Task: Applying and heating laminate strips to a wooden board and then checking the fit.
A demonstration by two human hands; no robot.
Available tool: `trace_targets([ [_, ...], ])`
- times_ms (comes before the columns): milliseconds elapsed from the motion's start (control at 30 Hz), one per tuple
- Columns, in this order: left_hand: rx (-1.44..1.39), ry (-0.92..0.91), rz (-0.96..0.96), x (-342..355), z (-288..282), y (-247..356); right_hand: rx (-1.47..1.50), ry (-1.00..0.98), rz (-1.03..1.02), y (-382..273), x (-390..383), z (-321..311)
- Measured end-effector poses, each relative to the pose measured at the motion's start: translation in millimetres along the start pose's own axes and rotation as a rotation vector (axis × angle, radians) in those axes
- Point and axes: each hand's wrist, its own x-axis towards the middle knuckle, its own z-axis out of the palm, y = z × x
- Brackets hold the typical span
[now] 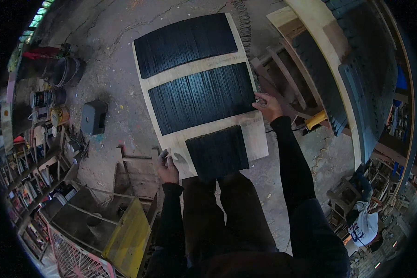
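A pale wooden board (257, 141) lies across the middle of my view, bearing three black, streaky-textured panels: a curved upper one (185, 44), a wide middle one (200, 96) and a smaller lower one (216, 150) just above my thighs. My left hand (167, 167) holds the board by its lower left edge, fingers bent at the rim. My right hand (268, 104) grips the right edge beside the middle panel, fingertips on the edge. The undersides of the board and of the fingers' grip are hidden.
Buckets (69, 72) and a grey step stool (94, 117) stand on the concrete floor (106, 60) at left. A wooden frame with a yellow board (127, 229) sits lower left. Large curved wooden pieces (338, 55) stand at right; another person (362, 227) is at lower right.
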Motion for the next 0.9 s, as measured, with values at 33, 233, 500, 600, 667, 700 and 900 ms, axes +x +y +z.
trace_targets([
  [33, -0.015, -0.006, -0.013, -0.5, 0.2, -2.1, -0.027, 0.002, -0.010, -0.7, 0.2, 0.3],
  [233, -0.064, -0.012, -0.026, -8.1, 2.8, -3.1, -0.035, 0.010, -0.013, -6.3, -3.7, -4.0],
  [500, -0.074, -0.106, -0.102, -19.4, 6.7, -2.7, -0.171, 0.203, 0.001, -0.9, -7.6, 2.7],
  [600, -0.005, -0.214, -0.194, -26.1, 9.2, 1.0, -0.269, 0.195, 0.081, 7.4, -43.4, -7.0],
  [667, -0.039, -0.273, -0.211, -34.4, 12.8, 2.0, -0.171, 0.239, 0.047, 13.2, -91.6, -6.5],
  [700, -0.022, -0.276, -0.206, -38.3, 14.8, 1.4, -0.105, 0.165, 0.033, 16.0, -114.1, -3.3],
  [900, -0.044, -0.316, -0.160, -52.9, 24.9, -10.2, -0.155, 0.034, 0.037, 30.8, -194.0, 63.8],
])
